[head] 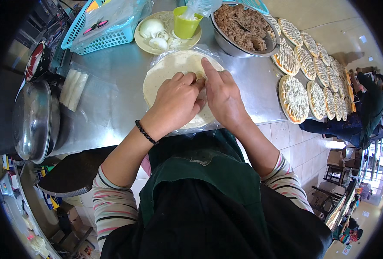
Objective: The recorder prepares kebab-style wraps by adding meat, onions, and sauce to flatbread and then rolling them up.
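Observation:
A round, pale flatbread [159,77] lies on clear plastic on the steel table in front of me. My left hand [180,97] rests over its middle with curled fingers, at a small piece of filling that is mostly hidden. Beside it my right hand [222,87] touches the flatbread, its index finger stretched out. Whether either hand pinches something cannot be told. Beyond the flatbread stand a plate [141,43] with sliced onion [152,28] and a green plastic cup [185,24]. A steel bowl [225,45] of cooked minced filling [243,27] stands at the back right.
Several topped round pizzas [294,98] line the table's right side. At the left are a packet of rolled flatbreads [73,90], a metal lid [32,119] and a turquoise plastic basket [108,43] with scissors [95,27]. A person [356,126] is at the far right.

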### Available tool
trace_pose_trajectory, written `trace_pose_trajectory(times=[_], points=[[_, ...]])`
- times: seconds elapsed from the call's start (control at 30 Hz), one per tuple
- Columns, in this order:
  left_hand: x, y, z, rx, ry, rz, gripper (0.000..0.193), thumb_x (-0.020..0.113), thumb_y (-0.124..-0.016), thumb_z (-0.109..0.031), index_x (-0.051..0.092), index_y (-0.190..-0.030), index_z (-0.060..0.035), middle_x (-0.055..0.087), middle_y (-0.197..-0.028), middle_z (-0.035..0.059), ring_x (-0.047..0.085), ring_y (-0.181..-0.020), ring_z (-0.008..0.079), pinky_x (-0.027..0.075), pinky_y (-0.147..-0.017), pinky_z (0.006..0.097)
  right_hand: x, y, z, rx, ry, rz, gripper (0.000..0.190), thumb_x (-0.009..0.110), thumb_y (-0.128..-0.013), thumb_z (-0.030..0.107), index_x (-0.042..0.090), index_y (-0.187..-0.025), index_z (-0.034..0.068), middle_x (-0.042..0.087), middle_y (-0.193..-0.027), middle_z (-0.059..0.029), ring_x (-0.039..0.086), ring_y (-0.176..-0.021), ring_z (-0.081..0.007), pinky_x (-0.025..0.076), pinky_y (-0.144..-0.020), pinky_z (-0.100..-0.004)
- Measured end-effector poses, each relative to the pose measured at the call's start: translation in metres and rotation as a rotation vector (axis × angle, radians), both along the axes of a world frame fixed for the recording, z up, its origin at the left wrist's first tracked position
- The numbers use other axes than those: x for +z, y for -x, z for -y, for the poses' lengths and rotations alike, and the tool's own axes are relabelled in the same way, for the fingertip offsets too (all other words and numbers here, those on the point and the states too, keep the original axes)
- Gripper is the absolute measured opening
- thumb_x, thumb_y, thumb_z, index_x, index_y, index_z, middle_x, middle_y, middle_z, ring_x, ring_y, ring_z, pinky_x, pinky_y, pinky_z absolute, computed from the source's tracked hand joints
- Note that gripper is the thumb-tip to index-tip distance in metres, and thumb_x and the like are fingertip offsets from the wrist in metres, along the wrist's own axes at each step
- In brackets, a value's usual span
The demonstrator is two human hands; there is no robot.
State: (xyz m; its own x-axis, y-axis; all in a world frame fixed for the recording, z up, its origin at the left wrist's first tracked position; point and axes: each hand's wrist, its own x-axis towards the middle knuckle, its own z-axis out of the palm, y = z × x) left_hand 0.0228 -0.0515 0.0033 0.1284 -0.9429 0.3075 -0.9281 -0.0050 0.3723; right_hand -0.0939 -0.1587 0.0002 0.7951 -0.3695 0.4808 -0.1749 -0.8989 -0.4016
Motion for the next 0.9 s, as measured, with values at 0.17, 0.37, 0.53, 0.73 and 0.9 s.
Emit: trace_pose_trajectory(times=[0.17, 0.37, 0.53, 0.73, 0.9], points=[[0.001, -0.004, 0.002, -0.008, 0.028, -0.047, 0.03, 0.068, -0.071, -0.015, 0.062, -0.097, -0.0008, 0.059, -0.089, 0.0124, 0.057, -0.088, 0.0295, 0.048, -0.077, 0.0394, 0.001, 0.003, -0.002, 0.111, 0.107, -0.085, 0.07, 0.056, -0.071, -0.004, 0.033, -0.136, -0.01, 0.06, -0.09, -0.0195, 0.054, -0.083, -0.0309, 0.047, -0.08, -0.0378], [-0.001, -0.019, 0.005, -0.099, 0.004, -0.186, 0.024, 0.062, -0.074, -0.011, 0.059, -0.094, 0.0008, 0.058, -0.089, 0.0163, 0.058, -0.09, 0.0328, 0.047, -0.079, 0.0421, 0.001, 0.009, -0.001, 0.159, 0.147, -0.084, 0.07, 0.055, -0.072, -0.006, 0.033, -0.138, -0.006, 0.059, -0.088, -0.0194, 0.055, -0.081, -0.0302, 0.047, -0.08, -0.0388], [0.003, -0.019, 0.006, -0.095, -0.059, -0.225, 0.032, 0.061, -0.075, -0.011, 0.061, -0.105, 0.001, 0.056, -0.095, 0.0166, 0.056, -0.093, 0.0329, 0.046, -0.083, 0.0406, -0.007, 0.026, 0.045, 0.225, -0.302, 0.095, 0.06, 0.051, -0.077, -0.008, 0.041, -0.136, 0.002, 0.059, -0.113, -0.0224, 0.058, -0.106, -0.0366, 0.046, -0.093, -0.0394], [0.002, -0.025, 0.009, -0.028, -0.094, -0.278, 0.036, 0.066, -0.075, -0.019, 0.063, -0.107, -0.0014, 0.05, -0.108, 0.0188, 0.047, -0.107, 0.0357, 0.04, -0.092, 0.0396, -0.022, 0.014, 0.043, 0.419, 0.018, 0.025, 0.059, 0.054, -0.076, -0.006, 0.042, -0.133, -0.004, 0.057, -0.12, -0.0216, 0.055, -0.113, -0.0348, 0.042, -0.099, -0.043], [-0.003, -0.019, -0.002, 0.12, 0.033, -0.223, 0.036, 0.069, -0.075, -0.017, 0.063, -0.107, -0.002, 0.048, -0.117, 0.0175, 0.044, -0.112, 0.0345, 0.036, -0.097, 0.0402, -0.015, 0.008, 0.037, 0.51, 0.202, -0.025, 0.064, 0.058, -0.073, 0.0, 0.039, -0.133, -0.009, 0.057, -0.118, -0.0254, 0.054, -0.112, -0.037, 0.043, -0.097, -0.0433]])
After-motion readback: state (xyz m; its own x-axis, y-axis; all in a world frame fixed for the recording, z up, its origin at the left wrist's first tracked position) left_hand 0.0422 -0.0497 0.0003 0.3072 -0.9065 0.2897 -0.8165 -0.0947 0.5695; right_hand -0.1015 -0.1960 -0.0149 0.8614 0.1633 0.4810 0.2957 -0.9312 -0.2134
